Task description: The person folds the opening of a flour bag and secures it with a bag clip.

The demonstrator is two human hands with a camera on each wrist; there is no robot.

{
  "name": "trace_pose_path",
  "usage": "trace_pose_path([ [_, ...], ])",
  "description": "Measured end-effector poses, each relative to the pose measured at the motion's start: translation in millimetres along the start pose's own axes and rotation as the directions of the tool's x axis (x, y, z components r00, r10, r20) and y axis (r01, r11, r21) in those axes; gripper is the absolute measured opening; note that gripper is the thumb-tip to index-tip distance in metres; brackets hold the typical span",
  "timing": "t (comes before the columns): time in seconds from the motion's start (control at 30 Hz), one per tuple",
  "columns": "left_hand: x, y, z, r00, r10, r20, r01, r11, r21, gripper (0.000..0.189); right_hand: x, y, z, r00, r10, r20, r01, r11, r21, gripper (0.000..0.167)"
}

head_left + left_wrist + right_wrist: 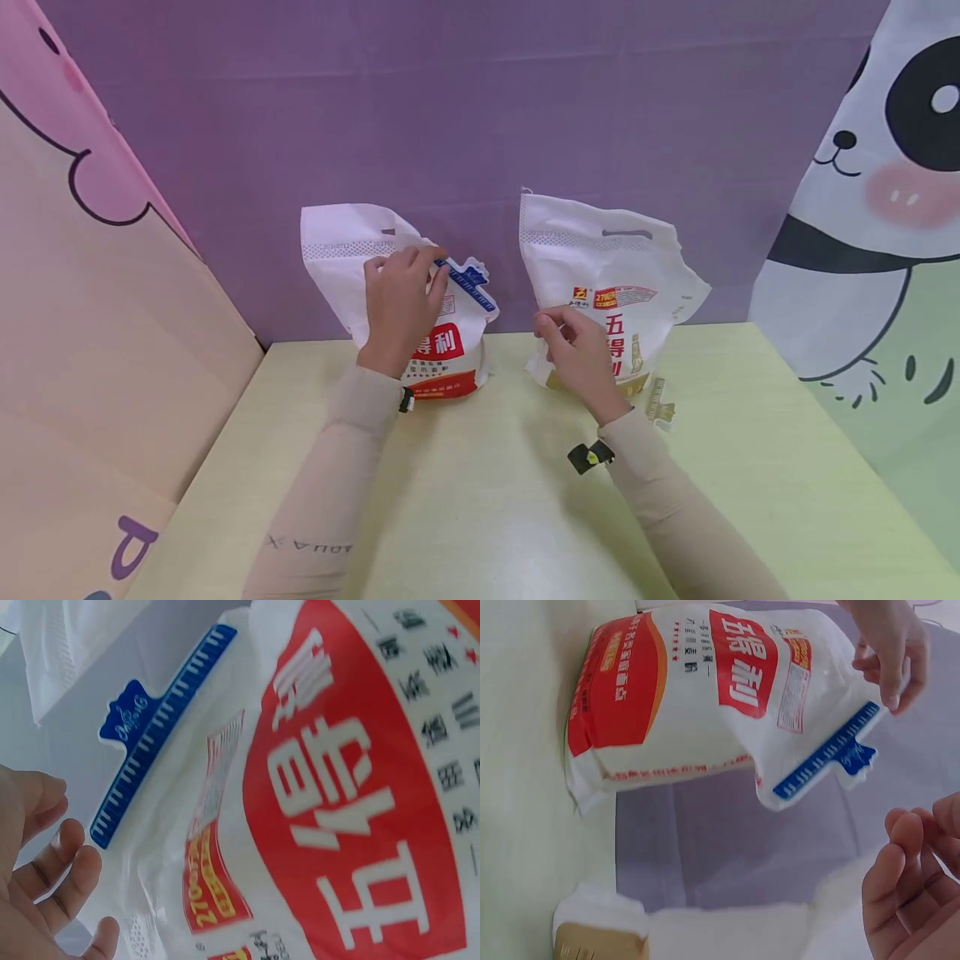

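A white flour bag with red print (pixel 442 342) stands at the left, its top folded over under a blue sealing clip (pixel 471 285). My left hand (pixel 405 300) is at the clip's upper end, fingers loosely bent. The left wrist view shows nothing between the fingers of that hand (pixel 45 877); whether a fingertip touches the bag, I cannot tell. At the right, a second white flour bag (pixel 562 258) with gold trim stands with its top unfolded. In front of it, my right hand (pixel 577 350) has loosely curled fingers, with nothing seen in them in the right wrist view (pixel 919 889).
A gold sealing clip (pixel 662 407) lies on the pale table (pixel 480 500) by the base of the right bag. Behind both bags hangs a purple cloth (pixel 480 125). Printed panels flank the table, one with a panda (pixel 885 217) at the right.
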State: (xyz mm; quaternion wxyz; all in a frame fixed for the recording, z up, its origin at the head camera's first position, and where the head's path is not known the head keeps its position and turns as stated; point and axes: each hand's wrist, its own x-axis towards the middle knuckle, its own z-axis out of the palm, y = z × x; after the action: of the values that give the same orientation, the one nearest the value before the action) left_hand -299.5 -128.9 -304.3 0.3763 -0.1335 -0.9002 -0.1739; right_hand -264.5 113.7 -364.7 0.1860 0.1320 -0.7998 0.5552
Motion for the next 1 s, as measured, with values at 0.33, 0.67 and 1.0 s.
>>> trace_pose_path([
  [0.33,-7.4,18.4,8.0,1.000,-0.016,-0.003,0.016,0.992,-0.121,0.027,-17.3,18.3,-38.4,0.997,0.057,-0.056,-0.055,0.998,0.032,0.023],
  [0.67,-13.2,42.5,9.6,1.000,0.013,-0.004,-0.013,0.915,-0.403,0.018,-25.9,32.4,-74.4,0.986,0.094,-0.138,-0.092,0.996,0.018,0.027],
  [1.0,-16.7,73.3,13.7,0.995,0.068,0.080,-0.023,0.885,-0.465,0.019,-28.8,43.1,-97.7,0.963,0.184,-0.198,-0.183,0.983,0.024,0.033],
])
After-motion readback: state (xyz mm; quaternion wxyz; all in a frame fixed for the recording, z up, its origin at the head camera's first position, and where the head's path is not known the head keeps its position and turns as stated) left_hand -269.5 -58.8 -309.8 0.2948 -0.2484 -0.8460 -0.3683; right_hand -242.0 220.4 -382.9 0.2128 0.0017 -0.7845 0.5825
